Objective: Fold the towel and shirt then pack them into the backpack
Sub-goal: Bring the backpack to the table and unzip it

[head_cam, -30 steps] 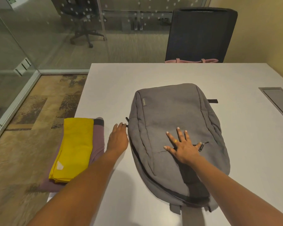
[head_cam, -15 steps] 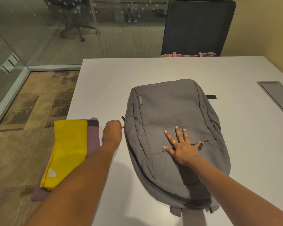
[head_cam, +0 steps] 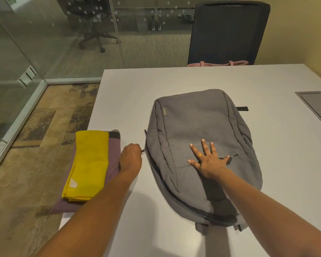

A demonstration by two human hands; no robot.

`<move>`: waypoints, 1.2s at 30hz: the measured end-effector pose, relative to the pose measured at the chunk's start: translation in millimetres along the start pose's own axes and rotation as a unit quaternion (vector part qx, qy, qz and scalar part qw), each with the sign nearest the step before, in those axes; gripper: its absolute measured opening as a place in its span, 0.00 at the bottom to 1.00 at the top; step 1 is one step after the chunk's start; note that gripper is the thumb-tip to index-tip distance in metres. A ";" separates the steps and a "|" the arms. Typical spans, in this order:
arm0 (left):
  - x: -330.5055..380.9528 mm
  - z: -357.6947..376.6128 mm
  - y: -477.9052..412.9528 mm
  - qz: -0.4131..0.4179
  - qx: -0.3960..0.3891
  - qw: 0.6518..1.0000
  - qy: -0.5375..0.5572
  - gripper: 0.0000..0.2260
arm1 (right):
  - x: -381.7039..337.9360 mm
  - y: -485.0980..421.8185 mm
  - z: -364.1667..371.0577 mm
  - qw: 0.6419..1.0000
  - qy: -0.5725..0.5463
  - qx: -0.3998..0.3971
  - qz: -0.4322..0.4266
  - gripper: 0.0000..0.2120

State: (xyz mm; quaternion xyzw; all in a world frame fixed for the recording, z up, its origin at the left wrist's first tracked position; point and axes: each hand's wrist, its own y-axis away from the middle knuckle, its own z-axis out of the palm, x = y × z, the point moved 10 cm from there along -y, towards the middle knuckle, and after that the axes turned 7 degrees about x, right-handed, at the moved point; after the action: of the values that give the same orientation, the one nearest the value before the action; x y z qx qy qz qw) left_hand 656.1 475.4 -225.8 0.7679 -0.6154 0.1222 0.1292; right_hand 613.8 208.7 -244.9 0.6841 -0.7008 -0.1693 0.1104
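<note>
Pinching the zipper pull of the grey backpack, the left hand curls; the right hand presses it, fingers splayed flat.

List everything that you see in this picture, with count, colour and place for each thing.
backpack: 1, grey, flat on the table's middle
towel: 1, yellow, folded, on the shirt at the table's left edge
shirt: 1, purple, folded, under the towel
table: 1, white, under all these
hatch: 1, grey, set in the table, right
chair: 1, black, at the table's far side
bag: 1, pink, on that chair, mostly hidden
office chair: 1, dark, behind the glass wall
left hand: 1, pinches the zip pull at the backpack's left side
right hand: 1, flat on the backpack's front, gold ring
</note>
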 end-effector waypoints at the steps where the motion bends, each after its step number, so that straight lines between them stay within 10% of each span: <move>1: -1.7 -0.3 5.5 0.000 -0.002 1.000 -0.001 0.09 | -0.7 0.1 -0.9 1.000 -0.001 -0.001 0.001 0.31; 19: -6.0 -8.8 102.0 -0.006 0.003 0.998 0.067 0.11 | -39.4 69.8 -10.1 0.971 -0.203 0.122 -0.031 0.25; 25: -9.0 -16.1 115.4 -0.015 0.017 0.997 0.068 0.11 | -63.4 101.7 29.8 0.991 -0.036 0.004 -0.133 0.41; 36: -5.5 -17.7 113.6 -0.022 0.010 0.999 0.033 0.12 | -68.4 84.3 38.6 0.993 0.002 -0.006 -0.122 0.32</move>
State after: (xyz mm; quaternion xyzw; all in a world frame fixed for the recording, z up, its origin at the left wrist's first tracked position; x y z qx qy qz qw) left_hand 543.5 462.9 -205.7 0.7781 -0.5924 0.1510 0.1441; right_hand 523.9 280.7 -242.3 0.7642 -0.6109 -0.1843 0.0941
